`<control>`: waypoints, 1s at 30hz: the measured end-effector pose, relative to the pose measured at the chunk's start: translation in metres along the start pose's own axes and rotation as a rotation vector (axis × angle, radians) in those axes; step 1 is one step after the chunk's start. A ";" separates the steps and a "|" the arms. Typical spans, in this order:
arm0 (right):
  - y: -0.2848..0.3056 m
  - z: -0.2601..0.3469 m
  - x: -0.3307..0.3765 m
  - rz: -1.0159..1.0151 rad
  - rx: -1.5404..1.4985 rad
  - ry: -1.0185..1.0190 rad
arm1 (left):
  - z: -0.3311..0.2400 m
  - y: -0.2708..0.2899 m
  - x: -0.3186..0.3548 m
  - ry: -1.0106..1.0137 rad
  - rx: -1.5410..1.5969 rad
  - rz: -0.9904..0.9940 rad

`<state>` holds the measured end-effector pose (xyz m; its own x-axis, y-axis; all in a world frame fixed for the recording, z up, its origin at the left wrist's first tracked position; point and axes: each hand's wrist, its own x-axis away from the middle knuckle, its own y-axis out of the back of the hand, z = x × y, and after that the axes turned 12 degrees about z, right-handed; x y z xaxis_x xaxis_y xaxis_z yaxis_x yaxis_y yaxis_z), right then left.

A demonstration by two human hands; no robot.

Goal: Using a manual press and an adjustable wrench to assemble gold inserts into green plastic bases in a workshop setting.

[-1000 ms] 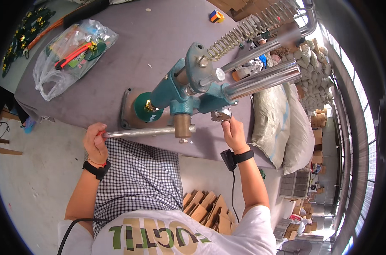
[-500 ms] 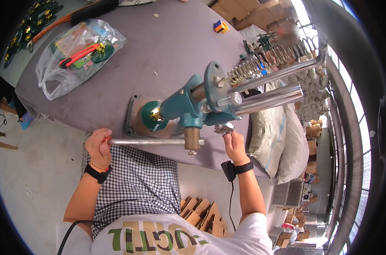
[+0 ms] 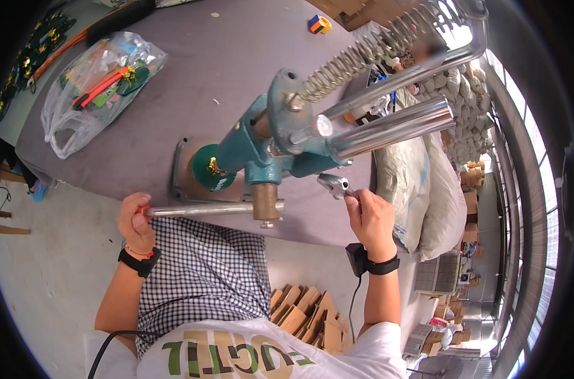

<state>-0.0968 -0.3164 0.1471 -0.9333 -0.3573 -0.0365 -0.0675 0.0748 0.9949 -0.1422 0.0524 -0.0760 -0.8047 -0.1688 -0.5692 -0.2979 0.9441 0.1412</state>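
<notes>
A green hand press [image 3: 277, 129] with a coil spring [image 3: 356, 60] and thick steel rods [image 3: 394, 129] stands on the cloth-covered table. My left hand [image 3: 136, 222] is closed around the red-tipped end of its steel lever bar [image 3: 205, 210]. The bar passes through a brass-coloured collar [image 3: 265, 201] with a bolt below. My right hand [image 3: 372, 222] grips a silver wrench [image 3: 334, 184], whose head points at the press's lower right side and sits apart from it; its handle is mostly hidden in my fingers. A dark green round piece with gold trim [image 3: 212, 168] sits under the ram on the base plate.
At the left of the table [image 3: 186, 82] lies a clear plastic bag [image 3: 100, 95] with a red cutter knife [image 3: 102, 87] on it. A small blue-and-yellow block [image 3: 320, 24] is at the back. Sacks [image 3: 404, 183] stand at the right, flattened cardboard [image 3: 306, 316] below the table.
My right hand has drawn the wrench away from the press, out to the right. The press appears shifted left and larger in view. My left hand keeps its hold on the bar.
</notes>
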 end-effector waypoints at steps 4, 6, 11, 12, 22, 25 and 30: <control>0.023 0.003 -0.008 0.061 0.128 0.015 | 0.000 -0.004 -0.001 0.000 -0.002 -0.004; 0.032 0.006 -0.014 0.087 0.249 0.062 | 0.000 -0.002 -0.002 -0.020 -0.022 -0.011; 0.046 0.008 -0.023 0.129 0.368 0.097 | -0.003 0.000 -0.004 -0.005 -0.032 0.001; 0.047 0.007 -0.025 0.131 0.374 0.113 | -0.004 -0.001 -0.004 -0.008 -0.045 0.010; 0.040 -0.025 -0.034 0.153 0.244 0.232 | -0.003 0.000 -0.002 -0.032 -0.069 0.035; 0.049 -0.012 -0.031 0.145 0.323 0.199 | -0.002 -0.001 -0.001 -0.039 -0.064 0.050; 0.057 -0.003 -0.039 0.176 0.328 0.193 | 0.002 0.000 0.005 0.004 -0.065 -0.012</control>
<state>-0.0630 -0.3010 0.2058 -0.8593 -0.4786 0.1806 -0.0509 0.4312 0.9008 -0.1454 0.0525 -0.0806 -0.8026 -0.1817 -0.5681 -0.3407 0.9214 0.1867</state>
